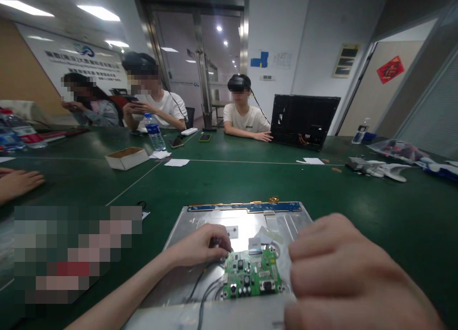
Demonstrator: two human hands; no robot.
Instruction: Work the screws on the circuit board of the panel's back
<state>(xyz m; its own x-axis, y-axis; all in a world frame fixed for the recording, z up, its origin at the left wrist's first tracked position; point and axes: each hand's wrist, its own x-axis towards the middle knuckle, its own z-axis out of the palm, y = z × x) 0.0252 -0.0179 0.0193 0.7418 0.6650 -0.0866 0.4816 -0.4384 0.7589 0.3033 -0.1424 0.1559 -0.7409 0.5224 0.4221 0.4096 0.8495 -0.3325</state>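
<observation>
A green circuit board (246, 273) lies on a silvery metal display panel (175, 287) in front of me. My left hand (205, 244) is at the board's upper left corner, fingers curled and pinched together; what they hold is hidden. Dark cables (202, 296) run from the board's left side toward me. Along the panel's far edge is a narrow blue circuit strip (229, 207). Close to the camera, my right hand (347, 268) is raised at the right of the panel, closed like a fist and slightly blurred. Anything inside it is out of sight.
Beyond the panel on the green table (229, 182) are a small open box (127, 158), a water bottle (154, 133) and a black monitor housing (304, 122). White plastic parts (379, 168) lie at right. Several people sit around; another person's hand (19, 184) rests at left.
</observation>
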